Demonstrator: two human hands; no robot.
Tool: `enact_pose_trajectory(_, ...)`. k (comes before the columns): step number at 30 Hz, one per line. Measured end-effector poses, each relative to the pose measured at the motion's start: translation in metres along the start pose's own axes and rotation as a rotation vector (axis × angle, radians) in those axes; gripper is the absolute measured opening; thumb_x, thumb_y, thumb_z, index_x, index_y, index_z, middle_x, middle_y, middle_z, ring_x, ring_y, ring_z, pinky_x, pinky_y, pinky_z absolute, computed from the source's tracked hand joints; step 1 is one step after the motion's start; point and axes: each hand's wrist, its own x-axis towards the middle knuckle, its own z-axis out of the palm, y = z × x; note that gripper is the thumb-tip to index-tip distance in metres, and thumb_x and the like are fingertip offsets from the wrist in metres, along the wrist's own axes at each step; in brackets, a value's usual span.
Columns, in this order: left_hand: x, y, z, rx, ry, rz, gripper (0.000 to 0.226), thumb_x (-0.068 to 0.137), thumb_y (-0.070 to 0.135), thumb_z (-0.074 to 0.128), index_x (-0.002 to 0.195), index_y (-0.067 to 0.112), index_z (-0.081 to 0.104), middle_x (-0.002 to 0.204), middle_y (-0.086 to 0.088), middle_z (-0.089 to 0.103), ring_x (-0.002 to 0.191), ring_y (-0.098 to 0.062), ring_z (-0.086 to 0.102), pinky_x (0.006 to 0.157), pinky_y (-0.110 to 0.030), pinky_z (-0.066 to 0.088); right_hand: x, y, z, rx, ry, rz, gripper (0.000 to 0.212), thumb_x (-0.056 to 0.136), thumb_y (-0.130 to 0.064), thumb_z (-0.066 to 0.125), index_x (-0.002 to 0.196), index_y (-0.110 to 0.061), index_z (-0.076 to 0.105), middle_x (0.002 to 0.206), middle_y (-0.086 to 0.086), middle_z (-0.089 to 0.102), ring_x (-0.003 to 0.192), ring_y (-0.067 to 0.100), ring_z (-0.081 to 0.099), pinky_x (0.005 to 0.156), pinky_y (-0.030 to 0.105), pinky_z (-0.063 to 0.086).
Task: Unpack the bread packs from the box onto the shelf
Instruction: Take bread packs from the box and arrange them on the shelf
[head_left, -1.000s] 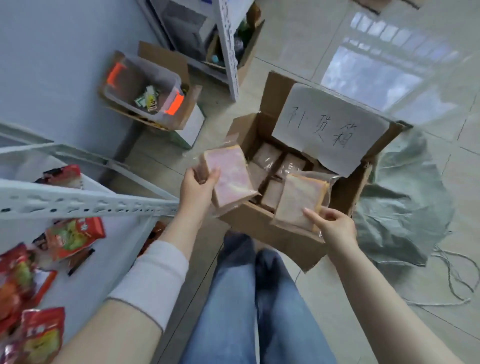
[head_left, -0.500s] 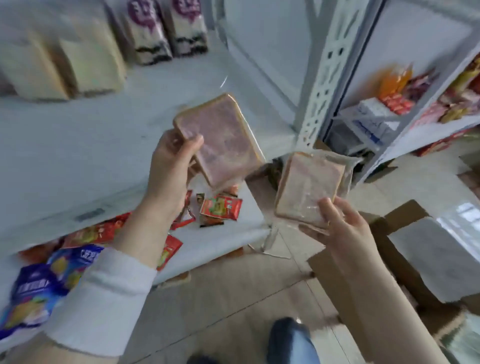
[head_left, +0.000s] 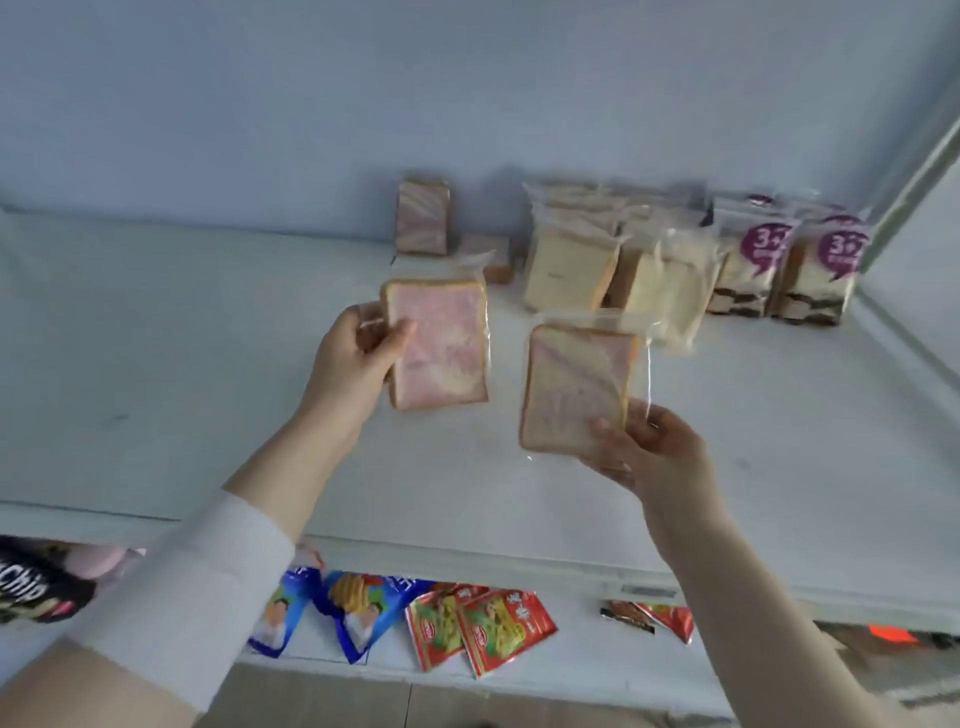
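Now both packs are up over the shelf (head_left: 208, 364), no longer above the box as a second ago, so this pair is out and only needs setting down. My left pack (head_left: 441, 343) faces me, long axis nearly upright; my right pack (head_left: 576, 384) faces me too, slightly tilted. My left hand (head_left: 353, 358) grips its pack's left edge, my right hand (head_left: 649, 447) pinches the other's lower corner. Behind, a marbled pack (head_left: 422, 217) stands by the wall, my likely target.
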Motion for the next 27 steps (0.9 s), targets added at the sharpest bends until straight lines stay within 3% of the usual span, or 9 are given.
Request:
enact_pose_trajectory(4, 0.089, -0.023, -0.014, 0.077, 0.07, 0.026, 0.03, 0.087, 0.012, 0.062, 0.114, 0.004, 0.052, 0.105, -0.011, 0.061, 0.095, -0.023, 0.059, 0.09, -0.043, 0.048, 0.075, 0.008, 0.077, -0.06, 0.056, -0.061, 0.022, 0.082, -0.006, 0.066, 0.101, -0.006, 0.056, 0.081, 0.002, 0.064, 0.075, 0.02, 0.061, 0.075, 0.035, 0.054)
enact_pose_trajectory(8, 0.175, -0.051, -0.003, 0.04, 0.127, 0.016, 0.024, 0.087, 0.009, 0.061, 0.104, 0.011, 0.046, 0.092, -0.002, 0.059, 0.081, -0.012, 0.057, 0.078, -0.023, 0.048, 0.153, 0.017, 0.14, -0.106, 0.139, -0.102, 0.019, 0.085, -0.012, 0.065, 0.096, -0.015, 0.05, 0.085, 0.0, 0.061, 0.078, 0.017, 0.057, 0.066, 0.013, 0.046)
enact_pose_trajectory(10, 0.212, -0.064, 0.004, 0.056, 0.128, 0.008, 0.021, 0.086, 0.009, 0.062, 0.1, 0.01, 0.046, 0.084, 0.002, 0.057, 0.075, -0.009, 0.055, 0.068, -0.015, 0.047, 0.184, 0.021, 0.162, -0.163, 0.192, -0.118, 0.019, 0.086, -0.015, 0.063, 0.097, -0.017, 0.047, 0.089, 0.0, 0.059, 0.081, 0.017, 0.054, 0.065, 0.018, 0.041)
enact_pose_trajectory(14, 0.267, -0.085, 0.016, 0.122, 0.115, -0.014, 0.022, 0.085, 0.013, 0.064, 0.103, 0.008, 0.053, 0.095, -0.006, 0.059, 0.088, -0.018, 0.055, 0.081, -0.031, 0.045, 0.231, 0.026, 0.188, -0.342, 0.318, -0.148, 0.028, 0.088, -0.02, 0.06, 0.109, -0.003, 0.052, 0.106, 0.013, 0.058, 0.098, 0.03, 0.053, 0.083, 0.031, 0.04)
enact_pose_trajectory(16, 0.284, -0.092, 0.021, 0.141, 0.116, 0.003, 0.02, 0.085, 0.018, 0.064, 0.101, 0.012, 0.053, 0.093, -0.004, 0.057, 0.086, -0.017, 0.053, 0.076, -0.025, 0.041, 0.244, 0.029, 0.196, -0.436, 0.393, -0.17, 0.041, 0.088, -0.022, 0.06, 0.121, 0.0, 0.051, 0.121, 0.021, 0.053, 0.112, 0.035, 0.049, 0.094, 0.032, 0.034)
enact_pose_trajectory(18, 0.295, -0.096, 0.025, 0.157, 0.106, 0.026, 0.026, 0.086, 0.02, 0.064, 0.109, 0.009, 0.056, 0.095, 0.001, 0.057, 0.087, -0.014, 0.054, 0.07, -0.016, 0.038, 0.25, 0.031, 0.202, -0.442, 0.45, -0.203, 0.048, 0.087, -0.021, 0.062, 0.128, -0.002, 0.045, 0.126, 0.02, 0.054, 0.114, 0.034, 0.051, 0.094, 0.031, 0.034)
enact_pose_trajectory(21, 0.304, -0.099, 0.03, 0.162, 0.076, 0.026, 0.037, 0.085, 0.02, 0.064, 0.118, 0.006, 0.052, 0.104, 0.0, 0.057, 0.095, -0.013, 0.054, 0.081, -0.018, 0.041, 0.251, 0.038, 0.21, -0.489, 0.539, -0.262, 0.047, 0.087, -0.019, 0.061, 0.127, -0.004, 0.044, 0.122, 0.019, 0.057, 0.111, 0.035, 0.053, 0.092, 0.035, 0.036)
enact_pose_trajectory(24, 0.304, -0.099, 0.03, 0.147, 0.069, -0.007, 0.046, 0.084, 0.02, 0.066, 0.122, 0.004, 0.046, 0.117, -0.011, 0.059, 0.105, -0.021, 0.057, 0.093, -0.028, 0.043, 0.251, 0.042, 0.215, -0.655, 0.584, -0.253, 0.045, 0.091, -0.02, 0.054, 0.132, -0.004, 0.044, 0.132, 0.022, 0.047, 0.122, 0.037, 0.042, 0.101, 0.034, 0.025)
enact_pose_trajectory(27, 0.299, -0.095, 0.025, 0.172, -0.005, -0.026, 0.056, 0.085, 0.015, 0.064, 0.131, 0.0, 0.035, 0.124, -0.019, 0.052, 0.113, -0.026, 0.054, 0.098, -0.029, 0.042, 0.249, 0.043, 0.218, -0.812, 0.539, -0.203, 0.056, 0.096, -0.022, 0.043, 0.145, -0.008, 0.022, 0.144, 0.02, 0.032, 0.131, 0.037, 0.028, 0.107, 0.033, 0.015)
